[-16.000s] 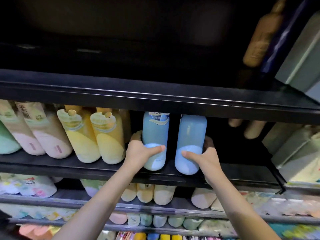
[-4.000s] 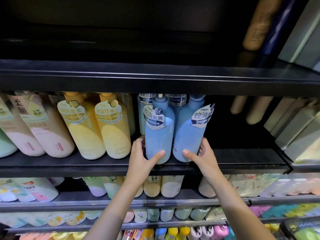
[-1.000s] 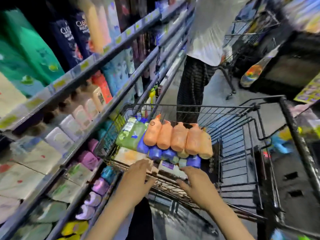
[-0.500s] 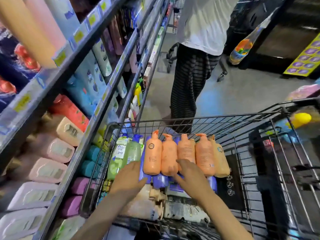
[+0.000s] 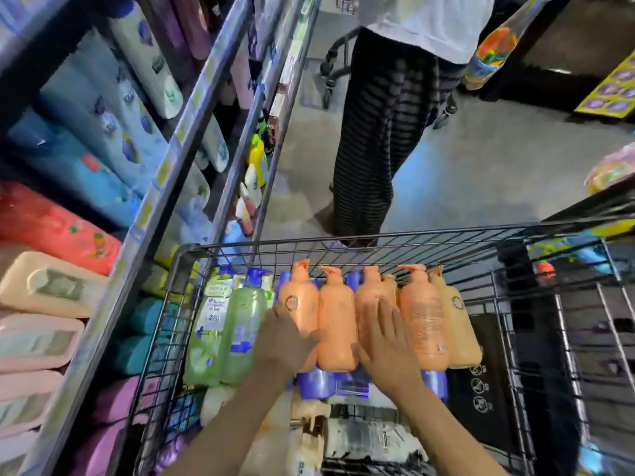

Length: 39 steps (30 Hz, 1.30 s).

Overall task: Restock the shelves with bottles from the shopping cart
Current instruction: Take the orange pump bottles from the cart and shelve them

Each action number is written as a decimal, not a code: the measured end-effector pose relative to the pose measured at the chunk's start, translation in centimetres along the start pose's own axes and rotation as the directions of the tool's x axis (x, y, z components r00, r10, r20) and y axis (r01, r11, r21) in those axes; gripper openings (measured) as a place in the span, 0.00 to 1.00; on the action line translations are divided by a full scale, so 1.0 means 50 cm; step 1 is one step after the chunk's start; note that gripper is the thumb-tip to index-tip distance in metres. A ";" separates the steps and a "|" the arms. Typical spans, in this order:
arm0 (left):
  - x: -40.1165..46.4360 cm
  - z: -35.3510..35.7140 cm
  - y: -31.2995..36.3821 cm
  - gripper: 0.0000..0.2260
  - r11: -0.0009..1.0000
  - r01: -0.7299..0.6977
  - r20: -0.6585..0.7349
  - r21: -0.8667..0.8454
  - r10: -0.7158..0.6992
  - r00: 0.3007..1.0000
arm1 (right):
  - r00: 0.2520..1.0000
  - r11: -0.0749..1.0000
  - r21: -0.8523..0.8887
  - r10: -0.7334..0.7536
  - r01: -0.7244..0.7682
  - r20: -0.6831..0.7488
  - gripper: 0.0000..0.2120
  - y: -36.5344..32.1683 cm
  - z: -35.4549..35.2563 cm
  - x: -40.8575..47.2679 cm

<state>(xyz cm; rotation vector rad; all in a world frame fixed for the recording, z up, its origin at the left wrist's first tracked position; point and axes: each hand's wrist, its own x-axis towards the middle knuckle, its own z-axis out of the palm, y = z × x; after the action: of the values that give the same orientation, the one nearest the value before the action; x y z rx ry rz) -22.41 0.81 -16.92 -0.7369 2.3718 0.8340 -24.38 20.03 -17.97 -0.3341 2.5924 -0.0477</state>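
Note:
A black wire shopping cart (image 5: 446, 232) stands in front of me, beside the shelves. Several orange pump bottles (image 5: 424, 321) lie side by side on top of its load. My left hand (image 5: 285, 338) is wrapped over the lower part of the leftmost orange bottle (image 5: 302, 297), thumb reaching across to its neighbour. My right hand (image 5: 385, 345) lies flat, fingers spread, on the third orange bottle (image 5: 369, 293). Two green bottles (image 5: 240, 324) lie to the left of them, and blue-purple bottles (image 5: 319, 383) show underneath.
Shelves (image 5: 192, 108) packed with bottles and refill pouches run along the left, close against the cart. A person in a striped skirt (image 5: 374, 132) stands in the aisle just beyond the cart. Another cart's wheel (image 5: 328, 87) shows further back. White packs (image 5: 371, 438) fill the cart's near end.
I have turned from the shelf of blue bottles to the cart. Over the last second both hands reached in and came down onto the orange bottles, the left one closing round the leftmost.

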 end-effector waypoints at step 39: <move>-0.023 -0.010 -0.091 0.18 0.676 0.198 0.145 -0.709 -0.135 0.980 | 0.830 0.696 0.487 0.544 -0.527 0.122 0.39 -0.041 -0.052 0.067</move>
<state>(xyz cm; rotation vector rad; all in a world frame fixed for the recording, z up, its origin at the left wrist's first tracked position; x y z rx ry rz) -18.84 -2.19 -17.69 -1.1699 1.8082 1.7158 -27.99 17.15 -17.19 0.6296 2.4814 -0.5165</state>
